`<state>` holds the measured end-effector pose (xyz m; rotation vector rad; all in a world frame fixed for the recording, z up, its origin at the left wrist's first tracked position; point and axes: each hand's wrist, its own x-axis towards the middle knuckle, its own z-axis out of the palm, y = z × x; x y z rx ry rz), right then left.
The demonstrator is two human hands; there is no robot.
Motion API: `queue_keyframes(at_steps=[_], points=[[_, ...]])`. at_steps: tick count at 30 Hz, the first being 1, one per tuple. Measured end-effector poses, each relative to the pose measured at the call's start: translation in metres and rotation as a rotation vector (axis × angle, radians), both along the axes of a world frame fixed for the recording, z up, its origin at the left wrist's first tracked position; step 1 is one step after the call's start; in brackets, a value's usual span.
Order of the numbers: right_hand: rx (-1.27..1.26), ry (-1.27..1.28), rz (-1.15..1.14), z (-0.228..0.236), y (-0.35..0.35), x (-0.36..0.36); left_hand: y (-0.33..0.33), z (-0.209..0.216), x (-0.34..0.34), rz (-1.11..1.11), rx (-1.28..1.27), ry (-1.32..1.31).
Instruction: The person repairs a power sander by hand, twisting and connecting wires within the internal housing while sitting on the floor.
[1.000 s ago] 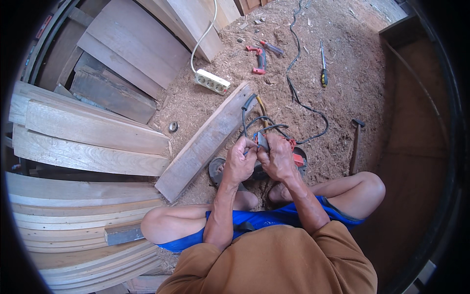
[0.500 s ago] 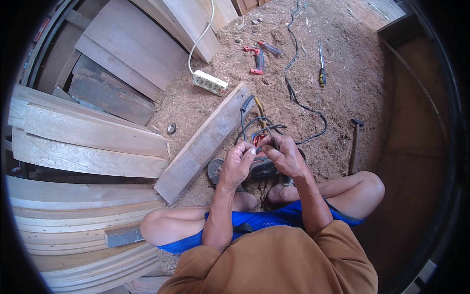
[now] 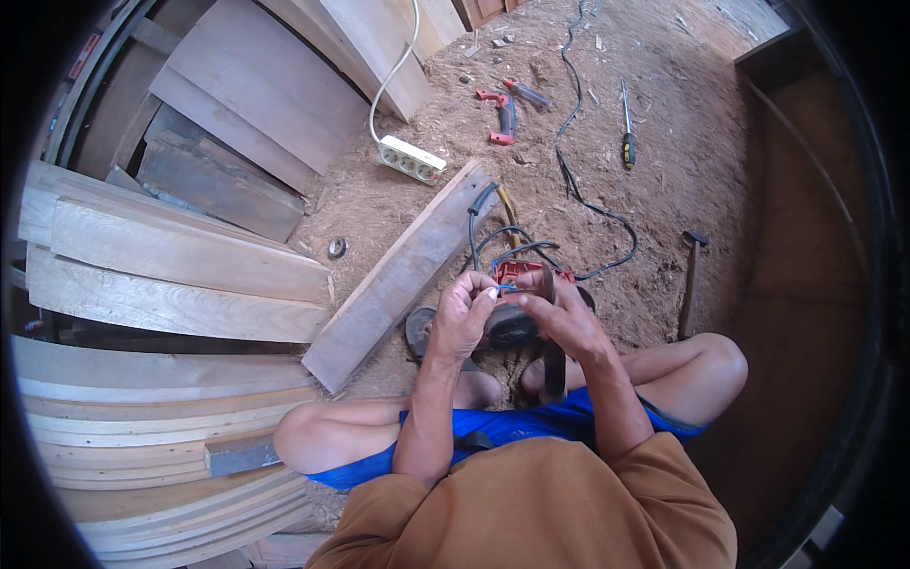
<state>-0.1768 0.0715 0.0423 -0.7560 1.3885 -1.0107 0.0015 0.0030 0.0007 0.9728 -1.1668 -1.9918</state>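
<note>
A thin blue wire (image 3: 506, 287) is pinched in the fingertips of my left hand (image 3: 459, 318). Close beside it, my right hand (image 3: 569, 318) has thumb and fingers closed on a long dark strip (image 3: 555, 375), which hangs down toward my foot; its material is hard to make out. Under both hands lies a red and black power tool (image 3: 512, 327), partly covered by them. A dark cable (image 3: 473, 232) and a yellow one (image 3: 509, 209) loop up from the tool beside a wooden plank (image 3: 408, 270).
Ahead on the sawdust lie a white power strip (image 3: 411, 159), a red and black handle piece (image 3: 504, 119), a small screwdriver (image 3: 527, 93) and a longer one (image 3: 627, 133). A hammer (image 3: 692, 284) rests at right, a small roll (image 3: 336, 247) at left. Stacked boards (image 3: 180, 275) fill the left side.
My fingertips have drawn slightly apart, and the blue wire now shows between them. The dark strip has come into view, hanging from my right hand.
</note>
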Motion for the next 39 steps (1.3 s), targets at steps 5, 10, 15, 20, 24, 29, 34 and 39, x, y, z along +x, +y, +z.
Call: queue_keyframes(at_steps=[5, 10, 15, 20, 24, 29, 34, 39], points=[[0.269, -0.487, -0.168, -0.041, 0.057, 0.010, -0.003, -0.009, 0.001, 0.129, 0.042, 0.069], [0.126, -0.351, -0.144, -0.021, 0.042, 0.020, -0.004, -0.010, -0.001, 0.155, -0.009, 0.034], [0.022, -0.231, -0.030, 0.014, 0.026, 0.026, -0.003, -0.014, -0.003, 0.156, -0.068, -0.026], [-0.056, -0.204, -0.028, 0.006, 0.031, 0.041, -0.003, -0.019, -0.007, 0.199, -0.088, -0.004], [-0.027, -0.208, 0.018, 0.011, 0.030, 0.048, -0.003, -0.019, -0.004, 0.191, -0.084, -0.029], [-0.063, -0.201, -0.002, 0.005, 0.029, 0.052, -0.002, -0.016, -0.005, 0.218, -0.154, -0.117], [-0.069, -0.183, 0.003, 0.003, 0.028, 0.051, -0.002, -0.008, -0.005, 0.238, -0.235, -0.236], [-0.066, -0.213, 0.017, 0.003, 0.027, 0.050, -0.002, -0.011, -0.002, 0.261, -0.391, -0.350]])
